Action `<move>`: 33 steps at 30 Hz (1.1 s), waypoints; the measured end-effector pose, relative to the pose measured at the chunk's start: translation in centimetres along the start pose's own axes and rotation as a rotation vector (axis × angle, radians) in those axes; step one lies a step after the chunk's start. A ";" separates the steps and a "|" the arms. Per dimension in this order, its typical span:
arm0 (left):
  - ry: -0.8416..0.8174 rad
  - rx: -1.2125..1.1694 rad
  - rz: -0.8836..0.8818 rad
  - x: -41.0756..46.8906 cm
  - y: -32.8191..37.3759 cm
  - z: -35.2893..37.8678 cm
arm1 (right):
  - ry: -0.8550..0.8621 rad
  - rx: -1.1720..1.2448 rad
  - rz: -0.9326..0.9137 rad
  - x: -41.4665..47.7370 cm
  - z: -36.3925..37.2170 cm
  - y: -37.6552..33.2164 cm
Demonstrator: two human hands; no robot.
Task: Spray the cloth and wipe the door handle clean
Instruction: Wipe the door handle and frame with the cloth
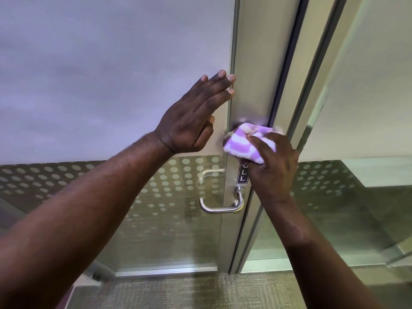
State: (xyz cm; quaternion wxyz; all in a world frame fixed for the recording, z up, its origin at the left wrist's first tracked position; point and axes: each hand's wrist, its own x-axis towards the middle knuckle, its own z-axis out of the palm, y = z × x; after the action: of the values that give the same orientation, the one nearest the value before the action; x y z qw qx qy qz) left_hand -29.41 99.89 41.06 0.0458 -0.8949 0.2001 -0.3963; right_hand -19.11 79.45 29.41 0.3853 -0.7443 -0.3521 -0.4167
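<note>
Right hand (pixel 273 166) grips a bunched purple-and-white checked cloth (pixel 245 141), fingers curled round it, pressing it against the metal door frame (pixel 252 85). Cloth sits on the frame strip above the door handle (pixel 223 202), not on it; handle well below the cloth, untouched. Cloth edges slightly blurred.

Left hand (pixel 191 121) open flat, fingers spread and straight, holding nothing. Palm lies against the frosted glass panel (pixel 111 74) left of the frame; fingertips (pixel 231 78) reach the frame's edge. It sits just left of and a bit higher than the cloth, close but apart from it.

Handle is a silver lever, curved, pointing left from its mount on the frame. A small black label (pixel 243 176) with white letters is on the frame just above the handle mount, partly hidden by the right hand. Lower glass has a dotted pattern (pixel 174 175); a second handle (pixel 209 173) shows dimly through it. Another glass panel (pixel 367 108) stands right of the frame. Grey carpet (pixel 189 293) at the bottom. Both forearms bare.
</note>
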 end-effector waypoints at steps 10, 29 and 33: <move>0.013 -0.002 0.017 -0.1 -0.3 0.3 | -0.274 -0.093 -0.039 -10.1 2.1 4.0; 0.056 -0.059 0.074 -0.4 -1.2 1.0 | -0.268 0.276 0.699 -17.2 0.6 0.1; 0.065 -0.076 0.085 -0.5 -1.2 1.1 | -0.345 0.110 0.559 -17.3 1.6 -4.2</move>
State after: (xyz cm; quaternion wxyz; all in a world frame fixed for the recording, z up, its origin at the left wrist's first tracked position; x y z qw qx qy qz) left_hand -28.59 101.11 40.26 0.0222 -0.8734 0.2541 -0.4149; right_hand -29.15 79.22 14.58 0.4588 -0.8498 -0.2165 -0.1431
